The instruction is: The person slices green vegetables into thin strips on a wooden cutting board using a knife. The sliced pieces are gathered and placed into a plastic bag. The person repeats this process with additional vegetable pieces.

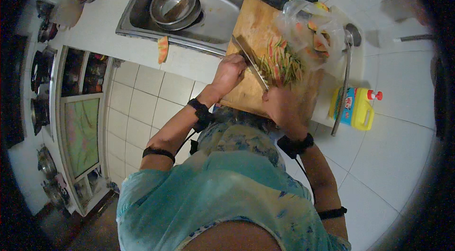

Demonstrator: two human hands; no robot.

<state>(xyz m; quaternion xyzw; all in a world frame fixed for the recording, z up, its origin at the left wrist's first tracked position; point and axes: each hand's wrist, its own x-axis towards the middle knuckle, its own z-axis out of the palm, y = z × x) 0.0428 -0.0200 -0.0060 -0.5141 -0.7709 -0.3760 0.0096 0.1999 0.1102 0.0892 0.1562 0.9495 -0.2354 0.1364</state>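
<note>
My right hand [284, 109] is closed round the handle end of a kitchen knife [256, 68]. Its long blade slants up and left across the wooden cutting board [246, 14]. To the left of the blade, my left hand [230, 72] rests low on the board with its fingers curled in. Whatever those fingers hold, if anything, is hidden. A heap of thin green and pinkish-red strips [282, 63], looking like cut melon rind, lies just right of the blade. Beyond the heap, a clear plastic bag [294, 16] holds larger rind pieces [321, 42].
A steel sink [213, 2] with stacked metal bowls [174, 7] adjoins the board's left side. One rind piece [163, 49] lies on the counter before it. On the right are a long-handled ladle [345, 80] and a yellow jug [362, 109] with a red cap.
</note>
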